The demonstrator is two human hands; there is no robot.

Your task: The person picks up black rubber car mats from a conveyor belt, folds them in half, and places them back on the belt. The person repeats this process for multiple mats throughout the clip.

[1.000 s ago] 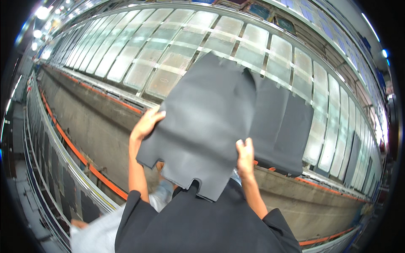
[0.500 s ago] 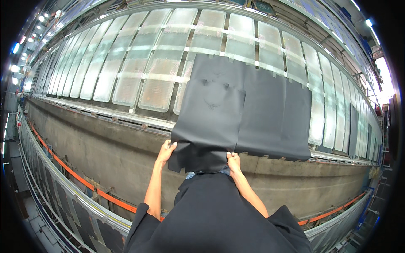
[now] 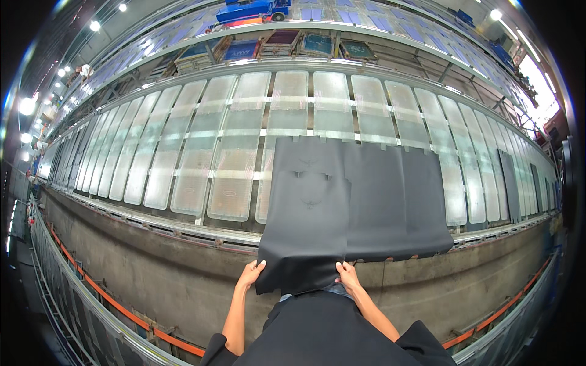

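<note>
Sheet of smooth dark grey flexible material [image 3: 308, 235] pinched near both front corners

A long table edged in pale metal [image 3: 152, 221] stretches across the room from left to right, carrying a close row of translucent, round-cornered rectangular panels [image 3: 231, 177]. In front of it runs a strip of grey-brown concrete floor [image 3: 201, 274], with a narrow orange strip [image 3: 177, 343] along its near side. Over on the far side, past the table, I can see a blue and red wheeled machine [image 3: 250, 12].

The person wears a loose black top [image 3: 329, 332] and faces the panels, both arms reaching forward.

Just right of the held piece lies a broad dark grey covering [image 3: 378, 195], its near edge bending down over the table's edge; from here I cannot tell whether it is one piece or two.

As for the held sheet, its notched far end rests flat on the panels, while its near end comes past the table's edge toward the person's waist. The left hand [image 3: 251, 274] grips the left corner, thumb on top; the right hand [image 3: 348, 274] pinches the right side likewise, its fingers mostly hidden. Two faint emblems [image 3: 310, 201] mark the sheet's far half, with small dark slits [image 3: 328, 177] between them.
</note>
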